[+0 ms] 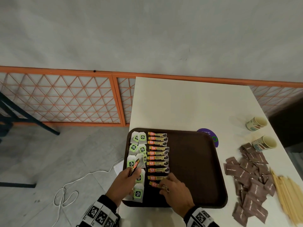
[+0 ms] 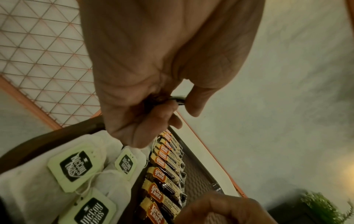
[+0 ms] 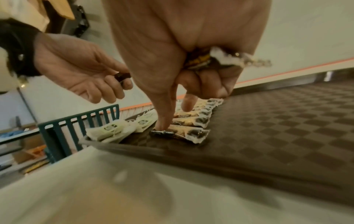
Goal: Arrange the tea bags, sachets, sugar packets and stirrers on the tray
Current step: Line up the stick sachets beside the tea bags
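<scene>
Brown tray (image 1: 193, 161) carries tea bags (image 1: 138, 140) along its left edge and a column of coffee sachets (image 1: 158, 157) beside them. Left hand (image 1: 124, 182) grips spare sachets (image 1: 134, 166) over the tea bags; right hand (image 1: 176, 190) clutches more sachets (image 3: 199, 60), its thumb (image 3: 162, 121) pressing the nearest sachet (image 1: 155, 184). Sugar packets (image 1: 250, 181) and stirrers (image 1: 285, 194) lie right of the tray.

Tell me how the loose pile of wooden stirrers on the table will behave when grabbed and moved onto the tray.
The wooden stirrers look thin, so probably light and fairly stiff. Lying loose and fanned, they would likely scatter unless gathered as a bundle. Their flat shape suggests sliding on the tray rather than rolling.
</scene>
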`<state>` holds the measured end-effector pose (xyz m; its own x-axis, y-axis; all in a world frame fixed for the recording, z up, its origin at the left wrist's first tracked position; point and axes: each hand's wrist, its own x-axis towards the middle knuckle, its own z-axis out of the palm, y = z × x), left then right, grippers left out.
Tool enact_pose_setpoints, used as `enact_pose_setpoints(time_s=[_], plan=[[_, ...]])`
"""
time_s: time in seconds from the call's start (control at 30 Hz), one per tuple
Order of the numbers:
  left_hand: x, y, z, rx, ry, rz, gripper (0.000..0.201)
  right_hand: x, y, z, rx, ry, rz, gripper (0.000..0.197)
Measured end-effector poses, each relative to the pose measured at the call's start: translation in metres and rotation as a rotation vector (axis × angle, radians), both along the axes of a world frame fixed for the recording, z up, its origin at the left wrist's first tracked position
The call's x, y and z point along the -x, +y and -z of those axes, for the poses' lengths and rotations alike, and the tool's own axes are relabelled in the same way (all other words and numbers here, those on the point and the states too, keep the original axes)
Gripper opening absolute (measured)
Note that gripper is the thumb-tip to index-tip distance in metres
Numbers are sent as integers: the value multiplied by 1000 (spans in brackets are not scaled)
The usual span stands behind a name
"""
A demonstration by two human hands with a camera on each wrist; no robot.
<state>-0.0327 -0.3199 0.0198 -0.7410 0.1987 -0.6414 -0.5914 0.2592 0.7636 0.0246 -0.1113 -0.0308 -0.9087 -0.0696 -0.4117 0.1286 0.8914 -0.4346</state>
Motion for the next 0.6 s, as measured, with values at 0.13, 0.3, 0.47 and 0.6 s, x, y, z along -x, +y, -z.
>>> enact_pose_setpoints(time_s=[0.13,0.3,0.47,0.6], plan=[[3,-2,1,-10,0,5,29,1,-2,12,3,41,-83,19],[2,-1,0,-30,0,-5,28,5,-2,14,1,88,-129,21],[-1,3,-1,121,166,163,29,11,-2,-22,314,142,150,22],[-8,16,-6,198,425,472,10,19,-7,-62,740,42,374,22]])
